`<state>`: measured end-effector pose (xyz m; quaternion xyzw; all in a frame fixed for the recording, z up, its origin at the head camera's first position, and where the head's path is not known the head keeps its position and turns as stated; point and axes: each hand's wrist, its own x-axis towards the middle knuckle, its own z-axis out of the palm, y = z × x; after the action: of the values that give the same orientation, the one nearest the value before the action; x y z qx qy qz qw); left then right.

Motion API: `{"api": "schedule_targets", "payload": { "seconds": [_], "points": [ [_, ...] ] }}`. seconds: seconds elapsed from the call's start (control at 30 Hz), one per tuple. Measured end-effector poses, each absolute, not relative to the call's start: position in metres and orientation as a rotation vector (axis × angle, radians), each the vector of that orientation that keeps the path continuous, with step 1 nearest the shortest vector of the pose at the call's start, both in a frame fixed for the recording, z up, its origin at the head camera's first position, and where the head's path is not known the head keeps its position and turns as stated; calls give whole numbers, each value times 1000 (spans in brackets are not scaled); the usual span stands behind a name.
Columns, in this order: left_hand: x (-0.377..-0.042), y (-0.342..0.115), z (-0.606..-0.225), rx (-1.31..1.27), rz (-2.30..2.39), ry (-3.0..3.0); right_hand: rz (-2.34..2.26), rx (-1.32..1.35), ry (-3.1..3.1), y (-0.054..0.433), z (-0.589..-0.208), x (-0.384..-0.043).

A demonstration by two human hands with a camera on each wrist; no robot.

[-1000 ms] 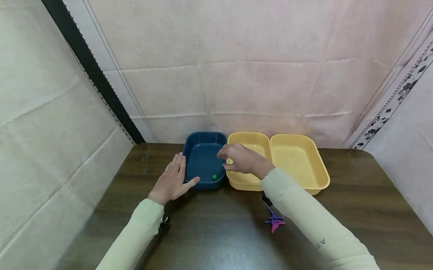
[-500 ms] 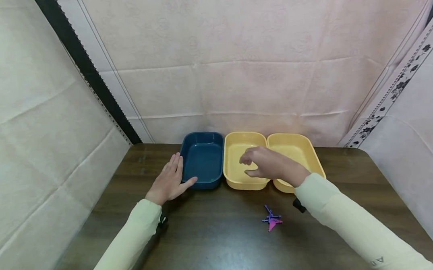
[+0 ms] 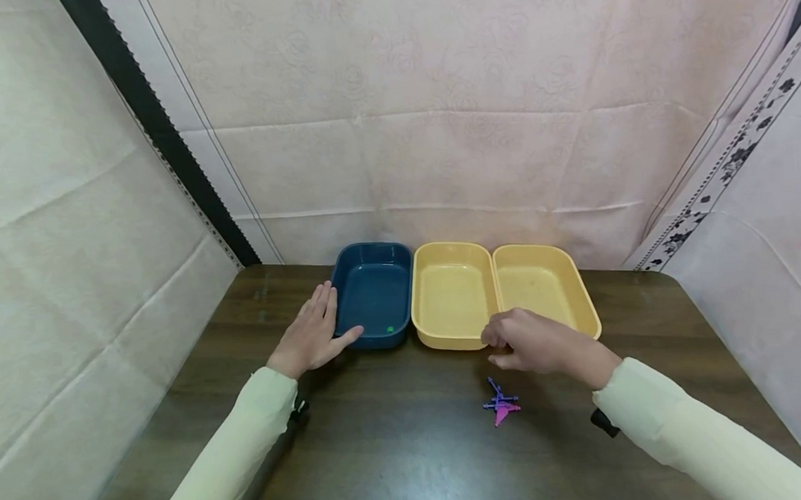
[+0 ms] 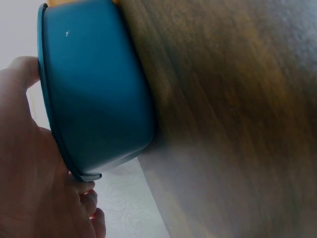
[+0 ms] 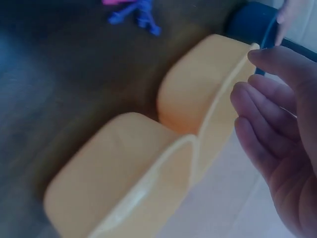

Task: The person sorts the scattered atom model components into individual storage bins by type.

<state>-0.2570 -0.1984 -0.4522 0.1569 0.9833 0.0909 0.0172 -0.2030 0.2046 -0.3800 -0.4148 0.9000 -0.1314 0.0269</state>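
My left hand point(image 3: 312, 331) rests on the left rim of a dark blue plastic tub point(image 3: 375, 292), fingers straight and thumb over the front corner. Inside the tub, near its front wall, lies a small green ball point(image 3: 390, 329). My right hand point(image 3: 535, 341) hovers above the front edges of two yellow tubs, its fingers loosely bent; the right wrist view shows nothing in it. Closest to it on the table are small purple pronged plastic pieces point(image 3: 498, 393) with a pink one point(image 3: 505, 411) touching them.
The left yellow tub point(image 3: 452, 296) and the right yellow tub point(image 3: 543, 277) stand side by side, just right of the blue one. All stand on a dark wooden table point(image 3: 382, 437) before a pale cloth backdrop point(image 3: 437, 159).
My right hand has moved from beside the blue tub rightward and toward me, over the front of the yellow tubs. My left hand has kept its place on the blue rim.
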Motion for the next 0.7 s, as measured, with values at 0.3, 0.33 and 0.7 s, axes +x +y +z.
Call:
{"api": "schedule_targets", "payload": {
  "seconds": [0.3, 0.33, 0.7],
  "points": [
    [-257, -197, -451, 489, 277, 3050, -434, -1160, 2706, 219, -401, -186],
    [-256, -197, -451, 493, 287, 3049, -442, -1155, 2699, 220, -404, -185],
    [-256, -198, -451, 501, 326, 3047, -510, -1107, 2684, 223, -434, -181]
  ]
}}
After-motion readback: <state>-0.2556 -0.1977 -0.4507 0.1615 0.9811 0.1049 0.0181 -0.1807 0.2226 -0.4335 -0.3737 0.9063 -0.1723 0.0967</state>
